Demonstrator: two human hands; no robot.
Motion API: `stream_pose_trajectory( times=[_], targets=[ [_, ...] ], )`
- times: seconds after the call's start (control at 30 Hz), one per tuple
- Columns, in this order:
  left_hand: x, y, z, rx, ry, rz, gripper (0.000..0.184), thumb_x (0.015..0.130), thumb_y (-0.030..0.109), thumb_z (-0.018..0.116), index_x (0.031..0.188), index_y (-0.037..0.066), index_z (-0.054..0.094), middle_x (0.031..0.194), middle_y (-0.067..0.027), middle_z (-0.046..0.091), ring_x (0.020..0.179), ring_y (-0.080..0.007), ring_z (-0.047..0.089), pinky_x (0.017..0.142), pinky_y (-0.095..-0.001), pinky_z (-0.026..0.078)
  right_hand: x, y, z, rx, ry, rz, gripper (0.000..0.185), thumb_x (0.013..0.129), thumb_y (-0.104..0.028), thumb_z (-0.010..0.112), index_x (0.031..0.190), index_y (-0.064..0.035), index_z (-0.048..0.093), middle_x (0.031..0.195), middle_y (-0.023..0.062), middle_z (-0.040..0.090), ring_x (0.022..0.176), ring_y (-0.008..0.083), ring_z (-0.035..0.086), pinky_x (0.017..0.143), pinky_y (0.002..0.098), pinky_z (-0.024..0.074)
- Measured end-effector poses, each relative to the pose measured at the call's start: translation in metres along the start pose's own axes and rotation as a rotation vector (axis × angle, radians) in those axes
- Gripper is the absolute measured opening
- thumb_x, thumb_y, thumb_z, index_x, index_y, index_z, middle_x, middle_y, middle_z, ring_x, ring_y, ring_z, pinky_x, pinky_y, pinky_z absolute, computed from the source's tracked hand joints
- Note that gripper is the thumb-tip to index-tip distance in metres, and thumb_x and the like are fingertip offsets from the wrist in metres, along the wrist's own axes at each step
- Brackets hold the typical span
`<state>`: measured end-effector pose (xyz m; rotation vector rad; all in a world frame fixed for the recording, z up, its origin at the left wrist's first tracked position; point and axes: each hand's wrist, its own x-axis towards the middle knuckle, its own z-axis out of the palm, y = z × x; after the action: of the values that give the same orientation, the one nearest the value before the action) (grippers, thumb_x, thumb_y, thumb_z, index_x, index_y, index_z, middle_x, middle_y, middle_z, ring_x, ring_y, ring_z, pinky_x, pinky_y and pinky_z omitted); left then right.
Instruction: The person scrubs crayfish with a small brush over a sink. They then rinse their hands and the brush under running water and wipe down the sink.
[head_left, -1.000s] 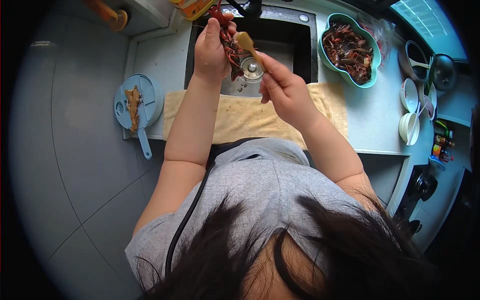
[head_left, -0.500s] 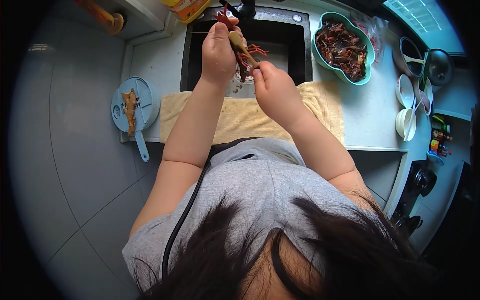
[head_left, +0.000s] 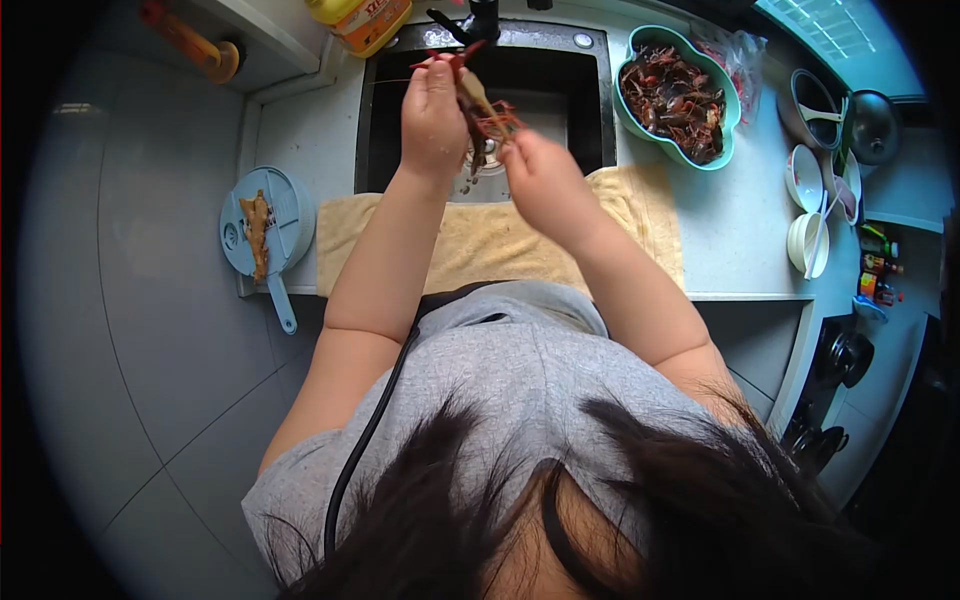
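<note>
The left hand (head_left: 435,125) is closing in a grip near twelve o'clock, its forearm rising almost straight. The right hand (head_left: 548,185) is pinching just beside it, its forearm slanting toward eleven o'clock.

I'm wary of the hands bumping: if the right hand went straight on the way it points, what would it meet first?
Probably the crayfish in the left hand. The tan tool in the right hand appears to overlap it, though depth is unclear here.

Room over sink (head_left: 583,120), faucet (head_left: 484,20) beyond
</note>
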<state>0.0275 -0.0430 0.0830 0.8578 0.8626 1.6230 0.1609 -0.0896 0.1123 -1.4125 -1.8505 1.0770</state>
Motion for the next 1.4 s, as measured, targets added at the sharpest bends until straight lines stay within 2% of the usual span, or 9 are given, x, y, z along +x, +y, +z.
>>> stream_pose_trajectory(
  times=[0.2,0.27,0.47,0.53,0.87,1.13,1.3,1.37,1.4],
  targets=[
    [0.0,0.002,0.005,0.108,0.034,0.032,0.024,0.093,0.027,0.035,0.09,0.006,0.047,0.076,-0.0027,0.051,0.064,-0.0113,0.05,0.059,-0.0245,0.044,0.0,-0.003,-0.001,0.062,0.009,-0.02,0.02,0.086,-0.014,0.042,0.086,0.0019,0.054,0.073,0.0167,0.057,0.066,0.0292,0.055,0.061,0.034,0.0426],
    [0.001,0.001,0.005,0.027,0.088,-0.06,0.024,0.093,0.026,0.034,0.091,0.005,0.047,0.077,-0.0033,0.051,0.065,-0.0116,0.051,0.061,-0.0255,0.046,0.0,-0.005,0.0,0.077,0.013,-0.005,0.02,0.086,-0.014,0.042,0.086,0.0019,0.054,0.073,0.0165,0.057,0.065,0.0289,0.055,0.061,0.0338,0.0427],
    [-0.007,-0.001,0.007,-0.078,0.118,-0.116,0.025,0.093,0.025,0.035,0.091,0.003,0.047,0.077,-0.0022,0.048,0.063,-0.0086,0.048,0.059,-0.0221,0.043,0.005,0.006,0.004,-0.076,0.113,-0.016,0.02,0.087,-0.015,0.042,0.086,0.0016,0.054,0.075,0.0188,0.058,0.068,0.034,0.055,0.062,0.0378,0.0432],
    [-0.009,0.003,0.011,-0.092,0.11,-0.137,0.025,0.093,0.025,0.036,0.091,0.003,0.047,0.077,-0.0018,0.048,0.062,-0.0083,0.047,0.058,-0.0217,0.043,0.006,0.005,0.003,-0.046,0.122,-0.036,0.024,0.087,-0.019,0.04,0.082,0.0021,0.05,0.074,0.023,0.056,0.071,0.0407,0.053,0.064,0.0469,0.0409],
    [-0.012,0.001,0.013,-0.108,-0.093,-0.24,0.025,0.091,0.029,0.041,0.087,0.005,0.048,0.072,0.0002,0.049,0.055,-0.0041,0.045,0.05,-0.0163,0.038,0.008,0.003,-0.006,-0.209,0.198,-0.13,0.022,0.087,-0.019,0.04,0.088,0.0013,0.049,0.074,0.022,0.056,0.07,0.0393,0.054,0.063,0.0458,0.0425],
    [-0.013,-0.013,0.005,0.03,-0.044,-0.238,0.03,0.091,0.032,0.04,0.091,0.004,0.05,0.074,0.0009,0.049,0.058,-0.0042,0.045,0.052,-0.0173,0.038,0.008,0.009,-0.009,-0.157,0.243,-0.158,0.019,0.085,-0.017,0.042,0.088,0.0004,0.049,0.073,0.0209,0.056,0.069,0.0381,0.055,0.062,0.045,0.0432],
    [-0.009,-0.014,-0.003,0.037,-0.012,-0.218,0.033,0.092,0.035,0.038,0.092,0.004,0.051,0.075,0.0012,0.05,0.058,-0.0045,0.044,0.054,-0.0176,0.039,-0.001,0.01,-0.011,-0.197,0.158,-0.14,0.017,0.085,-0.017,0.043,0.083,-0.0007,0.049,0.071,0.0207,0.056,0.066,0.0381,0.054,0.06,0.0451,0.0431],
    [-0.005,-0.011,-0.012,0.013,-0.035,-0.202,0.033,0.091,0.035,0.038,0.095,0.003,0.049,0.082,-0.0023,0.053,0.071,-0.0094,0.051,0.068,-0.0269,0.045,-0.006,0.006,-0.012,-0.223,0.081,-0.087,0.017,0.085,-0.017,0.043,0.081,-0.0009,0.048,0.071,0.0207,0.056,0.065,0.0383,0.054,0.06,0.0451,0.0432],
    [-0.003,-0.011,-0.015,0.08,-0.032,-0.177,0.033,0.091,0.036,0.039,0.094,0.004,0.048,0.08,-0.0028,0.053,0.069,-0.0098,0.052,0.065,-0.0259,0.046,-0.009,0.002,-0.014,-0.225,0.024,-0.04,0.018,0.085,-0.017,0.043,0.08,-0.0008,0.048,0.071,0.0209,0.056,0.066,0.0383,0.054,0.06,0.0452,0.0428]
  ],
)
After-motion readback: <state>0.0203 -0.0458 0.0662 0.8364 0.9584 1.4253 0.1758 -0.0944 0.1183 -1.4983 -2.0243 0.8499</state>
